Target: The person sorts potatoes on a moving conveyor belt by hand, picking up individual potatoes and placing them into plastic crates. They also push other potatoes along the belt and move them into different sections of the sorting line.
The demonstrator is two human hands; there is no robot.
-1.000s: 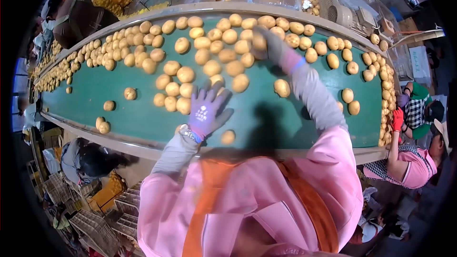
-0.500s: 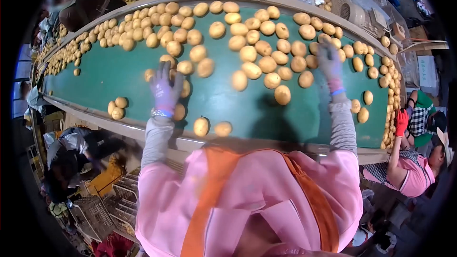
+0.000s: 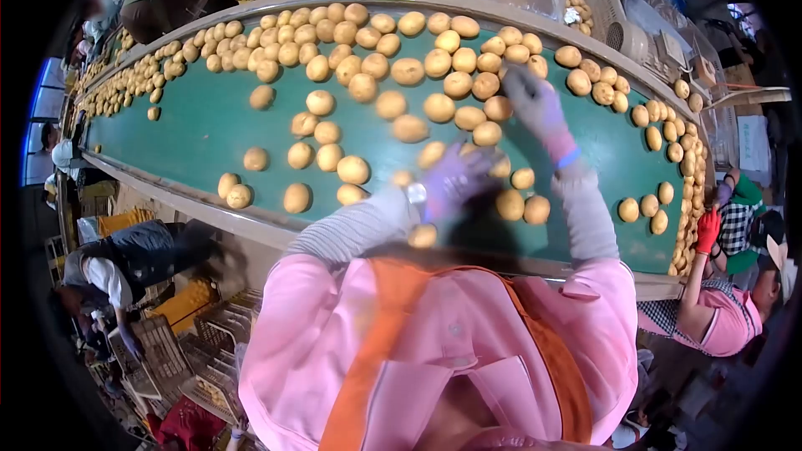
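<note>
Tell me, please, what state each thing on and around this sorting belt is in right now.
belt: green, partly bare on the near side
potatoes: loose, whole, crowded along the far edge
left hand: gloved, blurred, low over the middle potatoes; grip unclear
right hand: gloved, fingers stretched out, on the far potatoes
crates: on the floor below the belt

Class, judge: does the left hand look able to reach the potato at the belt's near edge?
Probably yes: the left hand is just beyond that potato, nothing covers it, and only bare belt lies between.
</note>
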